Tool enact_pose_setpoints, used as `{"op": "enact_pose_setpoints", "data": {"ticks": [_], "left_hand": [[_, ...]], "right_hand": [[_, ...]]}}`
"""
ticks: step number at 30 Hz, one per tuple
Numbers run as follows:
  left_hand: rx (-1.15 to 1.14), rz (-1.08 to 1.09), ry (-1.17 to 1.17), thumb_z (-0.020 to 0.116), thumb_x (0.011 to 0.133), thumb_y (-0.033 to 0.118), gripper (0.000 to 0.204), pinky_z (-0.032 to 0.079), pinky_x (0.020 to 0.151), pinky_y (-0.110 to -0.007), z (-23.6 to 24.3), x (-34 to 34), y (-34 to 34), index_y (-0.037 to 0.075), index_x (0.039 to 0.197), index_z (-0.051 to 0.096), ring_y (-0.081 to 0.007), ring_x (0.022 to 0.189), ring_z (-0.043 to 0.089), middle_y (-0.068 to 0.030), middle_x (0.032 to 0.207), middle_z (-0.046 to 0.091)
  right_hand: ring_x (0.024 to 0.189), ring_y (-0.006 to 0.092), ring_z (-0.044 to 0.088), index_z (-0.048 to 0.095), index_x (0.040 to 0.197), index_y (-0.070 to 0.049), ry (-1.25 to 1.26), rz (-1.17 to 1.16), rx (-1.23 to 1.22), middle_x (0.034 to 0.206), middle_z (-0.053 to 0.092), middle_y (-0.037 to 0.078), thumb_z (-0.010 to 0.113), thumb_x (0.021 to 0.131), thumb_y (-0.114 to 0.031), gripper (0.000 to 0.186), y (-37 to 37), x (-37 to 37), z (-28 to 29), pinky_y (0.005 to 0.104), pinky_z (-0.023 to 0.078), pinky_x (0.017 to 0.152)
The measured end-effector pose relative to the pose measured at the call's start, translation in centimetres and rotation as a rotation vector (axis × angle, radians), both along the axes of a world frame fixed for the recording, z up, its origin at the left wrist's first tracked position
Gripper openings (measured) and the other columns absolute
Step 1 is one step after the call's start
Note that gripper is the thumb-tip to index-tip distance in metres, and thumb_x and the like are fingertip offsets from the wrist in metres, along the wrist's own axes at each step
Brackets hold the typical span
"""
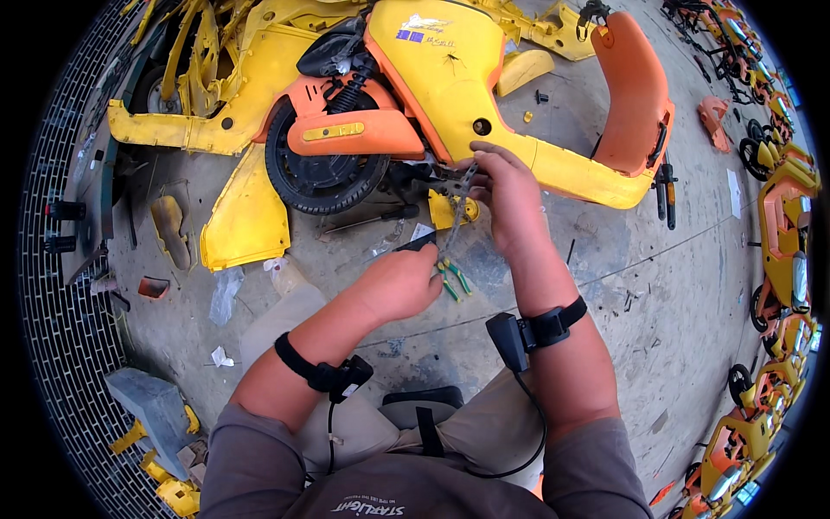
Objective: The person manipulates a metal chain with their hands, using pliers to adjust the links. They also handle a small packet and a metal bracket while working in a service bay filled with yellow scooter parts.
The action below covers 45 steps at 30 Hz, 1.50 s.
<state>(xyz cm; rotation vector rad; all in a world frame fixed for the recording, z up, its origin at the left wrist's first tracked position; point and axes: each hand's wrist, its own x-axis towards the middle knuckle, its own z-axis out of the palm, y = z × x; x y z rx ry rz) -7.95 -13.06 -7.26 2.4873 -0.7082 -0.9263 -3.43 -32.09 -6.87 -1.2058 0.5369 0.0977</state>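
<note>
Dark shirt (pixel 415 489) fills bottom centre, pale trousers (pixel 488 424) just above, black straps (pixel 558 322) with small boxes (pixel 508 342) on both forearms. Left hand (pixel 403 281) sits mid-frame, fingers wrapped around a dark narrow item (pixel 420 241), mostly hidden by the fist. Right hand (pixel 504 186) is above and right of it, in a narrow pinch at the upper part of a grey chain-like strip (pixel 459 208); strip runs down the centre toward the left hand, can't tell if the left fingers touch its lower end. Green-handled pliers (pixel 453 281) show just right of the left fist, contact unclear. Yellow-and-orange scooter (pixel 437 78) takes upper centre, right fingertips near its lower edge, black wheel (pixel 324 164) to the left. Small yellow part (pixel 443 210) behind the strip. Yellow panel (pixel 246 216) left of centre, on grey floor (pixel 666 285). More scooters (pixel 782 233) line the right edge; brick wall (pixel 60 285) at far left; grey block (pixel 147 406) lower left.
</note>
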Motion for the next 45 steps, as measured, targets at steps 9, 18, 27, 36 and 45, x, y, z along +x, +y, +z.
{"op": "enact_pose_setpoints", "data": {"ticks": [9, 18, 27, 36, 45], "left_hand": [[-0.422, 0.390, 0.399, 0.055, 0.103, 0.028, 0.035, 0.049, 0.062, -0.030, 3.1, 3.0, 2.9, 0.000, 0.124, 0.058, -0.0118, 0.067, 0.059, -0.0058, 0.083, 0.063], [-0.746, 0.524, 0.640, 0.046, 0.106, 0.016, 0.038, 0.048, 0.062, -0.025, 1.4, 3.0, 4.1, -0.002, 0.139, 0.051, -0.0096, 0.067, 0.057, -0.0052, 0.090, 0.063], [-0.889, 0.674, 0.777, 0.049, 0.105, 0.017, 0.047, 0.051, 0.061, -0.028, 2.1, 3.1, 3.4, 0.004, 0.150, 0.042, -0.0138, 0.075, 0.064, -0.0101, 0.106, 0.065], [-0.961, 0.768, 0.816, 0.042, 0.109, 0.030, 0.048, 0.051, 0.083, -0.031, 1.3, 3.0, 3.0, 0.000, 0.147, 0.044, -0.0181, 0.097, 0.065, -0.0121, 0.116, 0.067], [-0.763, 0.765, 0.760, 0.048, 0.105, 0.025, 0.046, 0.053, 0.081, -0.033, 1.3, 2.9, 2.8, -0.002, 0.143, 0.047, -0.0182, 0.099, 0.065, -0.0135, 0.120, 0.068]], "right_hand": [[0.089, 0.0179, 0.061, 0.057, 0.131, -0.002, -0.062, -0.333, 0.126, 0.109, 0.067, 0.010, 0.055, 0.097, -0.019, 0.039, -4.0, 0.6, -0.3, 0.0311, 0.047, 0.080], [0.103, 0.0243, 0.064, 0.055, 0.127, -0.001, 0.030, -0.319, 0.197, 0.112, 0.066, 0.012, 0.056, 0.097, -0.020, 0.035, -3.6, 0.9, -0.9, 0.0360, 0.048, 0.089], [0.108, 0.0267, 0.064, 0.057, 0.121, -0.003, 0.049, -0.153, 0.286, 0.113, 0.066, 0.013, 0.059, 0.097, -0.025, 0.034, -0.5, 1.4, -1.2, 0.0416, 0.050, 0.091], [0.103, 0.0231, 0.063, 0.056, 0.122, -0.003, -0.041, -0.020, 0.302, 0.115, 0.063, 0.014, 0.059, 0.098, -0.027, 0.034, 0.9, 1.1, -0.4, 0.0398, 0.052, 0.084], [0.099, 0.0212, 0.064, 0.056, 0.122, -0.003, -0.079, -0.038, 0.278, 0.115, 0.064, 0.012, 0.057, 0.099, -0.026, 0.033, 0.8, 0.9, -0.2, 0.0356, 0.052, 0.080]]}}
